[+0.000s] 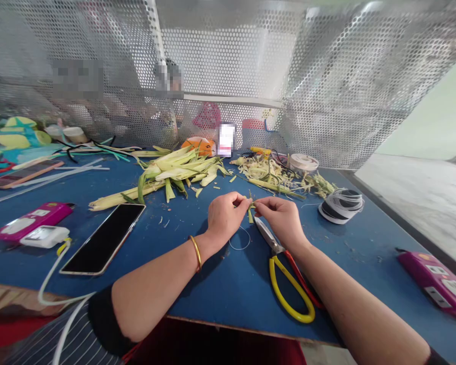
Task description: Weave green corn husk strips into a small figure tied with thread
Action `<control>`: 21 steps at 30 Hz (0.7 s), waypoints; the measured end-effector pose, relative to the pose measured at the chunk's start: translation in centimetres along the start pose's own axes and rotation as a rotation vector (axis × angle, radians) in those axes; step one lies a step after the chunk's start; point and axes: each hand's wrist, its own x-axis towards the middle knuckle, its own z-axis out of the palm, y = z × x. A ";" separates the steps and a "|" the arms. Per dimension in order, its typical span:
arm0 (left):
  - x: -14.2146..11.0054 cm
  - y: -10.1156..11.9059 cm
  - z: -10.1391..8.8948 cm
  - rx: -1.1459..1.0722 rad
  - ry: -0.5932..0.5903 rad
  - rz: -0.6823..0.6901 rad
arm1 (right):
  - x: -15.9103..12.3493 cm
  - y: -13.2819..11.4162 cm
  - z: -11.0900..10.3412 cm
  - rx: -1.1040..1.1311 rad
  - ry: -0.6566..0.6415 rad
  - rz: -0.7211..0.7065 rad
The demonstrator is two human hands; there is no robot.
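My left hand (228, 215) and my right hand (281, 218) meet over the middle of the blue table, fingertips pinched close together. Between them a small strip of green corn husk (250, 215) shows, its lower end hanging down. A thin clear thread (240, 247) loops onto the table below my left hand. Scissors (285, 271) with one yellow and one red handle lie beside my right hand, blades partly under it. Beyond my hands are a heap of corn husks (182, 170) and a pile of shredded husk (268, 172).
A black-screened phone (104, 241) and a purple power bank (36, 223) with a white cable lie to the left. A spool of thread (341, 205) stands right, with another purple power bank (437, 281) nearer. A perforated metal screen (228, 56) borders the table's back.
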 end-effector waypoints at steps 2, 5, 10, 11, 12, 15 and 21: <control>-0.1 0.0 0.1 0.016 0.012 0.021 | -0.1 0.0 0.0 -0.039 0.015 -0.024; -0.2 0.1 0.2 0.020 0.020 0.033 | -0.1 -0.1 0.0 -0.079 0.037 -0.049; 0.0 0.0 0.3 -0.048 0.006 -0.006 | 0.1 0.1 0.2 0.046 0.043 0.014; 0.1 -0.1 0.4 -0.076 -0.002 -0.022 | 0.2 0.2 0.2 0.077 0.039 0.030; 0.1 -0.2 0.4 -0.110 -0.010 -0.039 | 0.3 0.3 0.2 0.110 0.036 0.049; 0.3 -0.4 0.6 -0.248 -0.031 -0.101 | 0.4 0.4 0.3 0.214 0.030 0.123; 0.4 -0.1 0.8 -0.567 -0.040 -0.298 | 0.3 -0.2 0.3 0.305 0.005 0.195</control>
